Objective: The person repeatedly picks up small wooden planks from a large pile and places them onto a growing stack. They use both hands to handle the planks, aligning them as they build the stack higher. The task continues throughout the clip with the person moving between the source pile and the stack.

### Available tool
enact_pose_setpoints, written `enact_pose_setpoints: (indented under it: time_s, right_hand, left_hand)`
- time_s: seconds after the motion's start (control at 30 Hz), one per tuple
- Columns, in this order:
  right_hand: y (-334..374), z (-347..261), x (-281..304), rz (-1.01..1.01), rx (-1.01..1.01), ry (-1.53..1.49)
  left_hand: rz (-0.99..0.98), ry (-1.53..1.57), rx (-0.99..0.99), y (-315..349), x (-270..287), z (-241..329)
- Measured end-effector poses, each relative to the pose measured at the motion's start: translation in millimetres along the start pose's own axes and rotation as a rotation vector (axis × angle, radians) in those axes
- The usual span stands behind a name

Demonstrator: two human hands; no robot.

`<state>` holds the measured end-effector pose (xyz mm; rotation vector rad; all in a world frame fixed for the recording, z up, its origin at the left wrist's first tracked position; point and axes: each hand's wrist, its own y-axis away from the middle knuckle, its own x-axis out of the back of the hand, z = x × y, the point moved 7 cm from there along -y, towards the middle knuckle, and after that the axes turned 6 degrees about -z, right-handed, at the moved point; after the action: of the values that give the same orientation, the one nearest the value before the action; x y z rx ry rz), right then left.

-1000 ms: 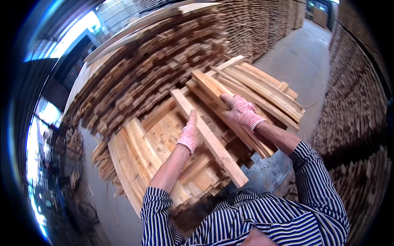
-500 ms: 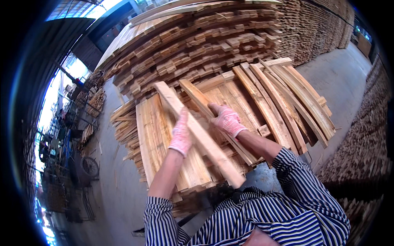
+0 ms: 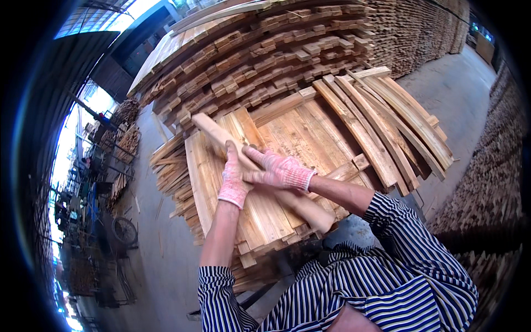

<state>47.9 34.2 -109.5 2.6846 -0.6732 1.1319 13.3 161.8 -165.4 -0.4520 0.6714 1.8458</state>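
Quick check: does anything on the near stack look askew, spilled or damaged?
Yes. At the right of the near lumber stack, loose boards lie fanned and overlapping, unlike the side-by-side flat boards left of them. The wooden plank in the left hand slants too, but is being handled. Nothing looks spilled or clearly broken.

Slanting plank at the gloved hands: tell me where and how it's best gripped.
Likely around mid-length, across its long edges: the left hand from the left, the right hand from the right. The slanting plank is long and straight, so a central hold should balance it, and it looks narrow enough for fingers to span.
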Motion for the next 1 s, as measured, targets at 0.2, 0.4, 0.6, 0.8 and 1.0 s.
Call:
enact_pose_setpoints:
  time_s: [0.2,0.4,0.6,0.8,1.0]
  right_hand:
    - [7,84,25,0.188,-0.291,-0.101]
    - [-31,95,-6,0.152,-0.353,-0.064]
    - [-3,118,29,0.393,-0.193,0.379]
    - [73,233,138,0.471,-0.618,1.026]
    - [73,162,132,0.236,-0.495,0.404]
  left_hand:
    - [0.051,-1.756,-0.236,-13,7,16]
    - [0.010,-2.166,-0.254,-27,10,-8]
    - [0.054,-2.154,-0.263,-20,34,-6]
    - [0.055,-2.154,-0.316,-27,24,-7]
    - [0.052,-2.195,-0.253,-22,21,-9]
